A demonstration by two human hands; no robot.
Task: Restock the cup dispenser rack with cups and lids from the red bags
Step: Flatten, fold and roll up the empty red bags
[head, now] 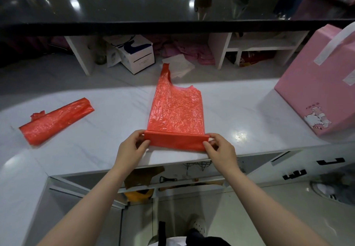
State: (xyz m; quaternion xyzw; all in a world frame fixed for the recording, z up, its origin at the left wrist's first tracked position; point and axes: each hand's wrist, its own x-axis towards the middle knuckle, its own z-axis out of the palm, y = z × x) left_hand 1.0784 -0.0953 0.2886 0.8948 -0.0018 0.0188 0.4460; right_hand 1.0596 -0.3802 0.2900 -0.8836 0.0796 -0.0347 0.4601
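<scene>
Rolling the flimsy, crinkly red bag (175, 109), both hands (132, 148) (221, 149) pinch its folded near edge at the ends.

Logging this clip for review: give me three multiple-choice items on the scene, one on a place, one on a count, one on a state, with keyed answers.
1. Where does the folded red bag lie?
A. On the white counter, to the left of the flat red bag
B. Inside the pink box
C. On the dark upper shelf

2. How many red bags are on the counter?
A. One
B. Two
C. Four

3. What are the hands doing?
A. Both hang idle
B. Only the right hand holds the bag
C. Left hand and right hand pinch the ends of the flat bag's rolled near edge

Answers: 1 A, it lies at the far left; 2 B, one folded, one flat; 3 C, fingers pinch both ends.
</scene>
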